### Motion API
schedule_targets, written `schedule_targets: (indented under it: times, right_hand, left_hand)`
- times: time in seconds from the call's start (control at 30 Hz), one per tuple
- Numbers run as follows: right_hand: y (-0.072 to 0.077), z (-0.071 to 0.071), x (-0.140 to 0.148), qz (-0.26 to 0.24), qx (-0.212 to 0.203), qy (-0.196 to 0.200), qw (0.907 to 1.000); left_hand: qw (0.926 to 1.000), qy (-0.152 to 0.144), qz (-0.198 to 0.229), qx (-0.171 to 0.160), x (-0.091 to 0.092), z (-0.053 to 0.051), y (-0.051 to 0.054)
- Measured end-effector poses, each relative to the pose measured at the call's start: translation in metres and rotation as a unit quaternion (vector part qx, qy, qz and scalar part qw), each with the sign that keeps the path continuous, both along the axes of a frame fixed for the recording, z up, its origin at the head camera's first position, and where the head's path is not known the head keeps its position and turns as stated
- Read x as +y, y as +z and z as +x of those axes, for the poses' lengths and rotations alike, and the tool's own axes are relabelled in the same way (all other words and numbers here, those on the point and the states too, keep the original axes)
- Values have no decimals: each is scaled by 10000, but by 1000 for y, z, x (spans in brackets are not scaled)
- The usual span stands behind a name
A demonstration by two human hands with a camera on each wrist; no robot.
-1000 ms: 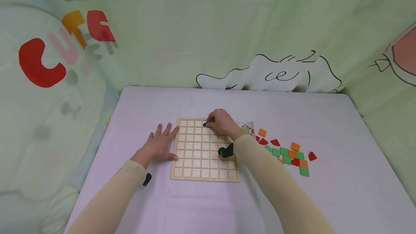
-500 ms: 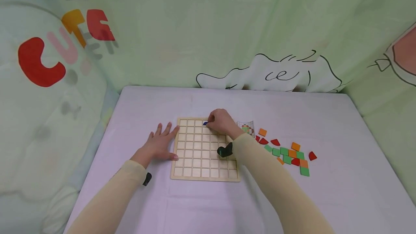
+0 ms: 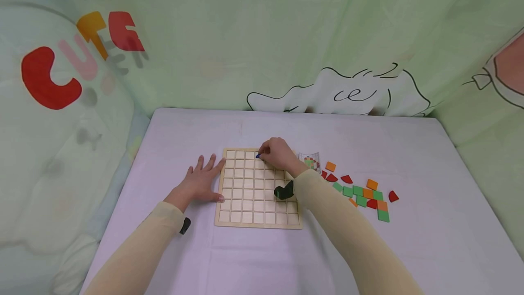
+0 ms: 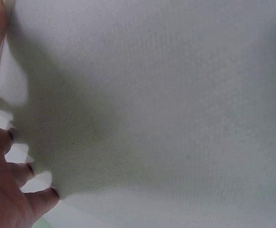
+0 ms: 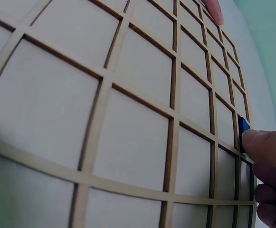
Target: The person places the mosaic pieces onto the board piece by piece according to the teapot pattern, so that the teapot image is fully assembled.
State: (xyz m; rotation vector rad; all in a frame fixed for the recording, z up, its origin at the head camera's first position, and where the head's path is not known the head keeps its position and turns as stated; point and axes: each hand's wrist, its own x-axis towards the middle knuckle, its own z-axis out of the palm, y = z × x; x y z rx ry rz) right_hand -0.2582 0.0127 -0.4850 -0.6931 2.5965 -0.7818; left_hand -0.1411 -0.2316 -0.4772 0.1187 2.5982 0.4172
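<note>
A wooden grid board (image 3: 247,190) with raised dividers lies flat on the table. At its far edge my right hand (image 3: 278,154) pinches a small blue piece (image 5: 243,133) over a cell of the top row; in the right wrist view the piece stands tilted against the divider, partly covered by the thumb. My left hand (image 3: 200,183) is spread flat at the board's left side, its thumb and index finger touching the frame. In the left wrist view its fingers (image 4: 42,202) rest spread on the cloth.
Right of the board lies a pattern card (image 3: 309,162), partly behind the right wrist. Beyond it are scattered green squares (image 3: 361,201), orange squares (image 3: 372,185) and red quarter-round pieces (image 3: 393,196). A pale cloth covers the table (image 3: 254,263); a printed curtain (image 3: 204,58) hangs behind.
The blue piece has tilted slightly in my right fingers over the same cell. My left hand stays where it was.
</note>
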Motion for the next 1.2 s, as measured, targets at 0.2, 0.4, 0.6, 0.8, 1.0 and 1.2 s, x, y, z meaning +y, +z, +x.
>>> schedule_targets:
  times: [0.2, 0.4, 0.6, 0.8, 1.0, 1.2]
  right_hand:
    - [0, 0, 0, 43, 129, 142, 9998]
    - [0, -1, 0, 84, 120, 286, 9995]
    - [0, -1, 0, 136, 137, 296, 9994]
    - [1, -1, -1, 159, 176, 211, 9995]
    - [2, 0, -2, 165, 179, 220, 9995]
    - [6, 0, 2, 121, 157, 134, 9997]
  left_hand:
    - [10000, 9, 10, -25, 0, 0, 0]
    - [10000, 25, -21, -50, 0, -1, -2]
    - [9999, 25, -66, -73, -1, -1, -3]
    - [10000, 30, -37, -61, 0, -1, -3]
    - [10000, 33, -34, -37, 0, -1, -4]
    - [10000, 46, -31, -59, -1, -2, -5]
